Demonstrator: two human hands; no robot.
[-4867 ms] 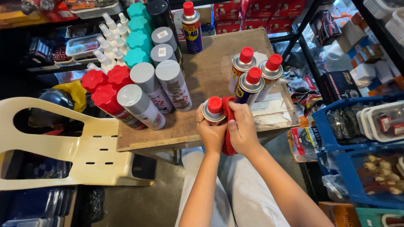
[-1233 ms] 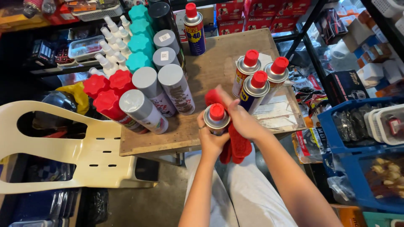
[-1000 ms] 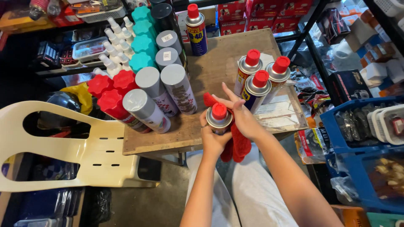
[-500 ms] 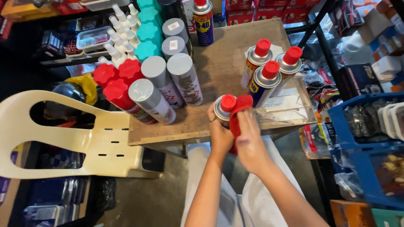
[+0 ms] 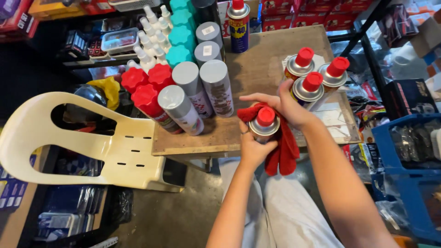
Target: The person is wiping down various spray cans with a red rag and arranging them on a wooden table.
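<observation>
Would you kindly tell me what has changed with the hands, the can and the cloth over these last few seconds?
The right hand has swung the red cloth from the can's near side round to its far side. The left hand still grips the red-capped spray can from below. The three red-capped cans and the lying grey cans have not moved on the wooden table.

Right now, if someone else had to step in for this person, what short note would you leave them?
Left hand: holds a spray can with a red cap from below, just off the front edge of the wooden table.
Right hand: presses a red cloth around that can.
On the table: three similar red-capped cans stand together on the right; grey-capped cans, red-capped bottles and teal-capped ones stand on the left.
Done: I cannot tell which cans have been wiped.
Left: the can in hand is not yet set down.
</observation>
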